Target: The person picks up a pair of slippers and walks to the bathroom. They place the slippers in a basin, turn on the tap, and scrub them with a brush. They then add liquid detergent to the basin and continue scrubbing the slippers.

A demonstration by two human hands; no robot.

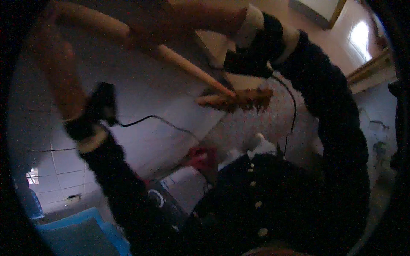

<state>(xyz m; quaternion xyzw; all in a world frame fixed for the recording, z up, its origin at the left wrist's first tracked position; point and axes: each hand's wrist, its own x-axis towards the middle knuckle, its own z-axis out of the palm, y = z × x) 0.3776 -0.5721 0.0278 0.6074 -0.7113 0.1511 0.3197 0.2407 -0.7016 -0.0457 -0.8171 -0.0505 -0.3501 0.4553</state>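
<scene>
A long-handled brush slants across the upper part of the dim head view. Its pale wooden handle point(192, 68) runs from the upper left down to an orange-brown bristled head point(245, 99) near the middle. My right hand point(147, 27) is closed round the handle partway along, its arm reaching over from the right. Up at the left, my left hand point(48, 32) closes on the handle's far end; its fingers are dark and blurred. The bristles appear close to a pale surface, but I cannot tell whether they touch it.
Black devices are strapped to both wrists, each trailing a cord point(156, 117). A blue-edged object point(81, 230) stands at lower left, near white tiles point(68, 170). A red item point(200, 158) and a dark panel with a white ring point(158, 198) lie near my body. Wooden edging point(369, 70) runs at right.
</scene>
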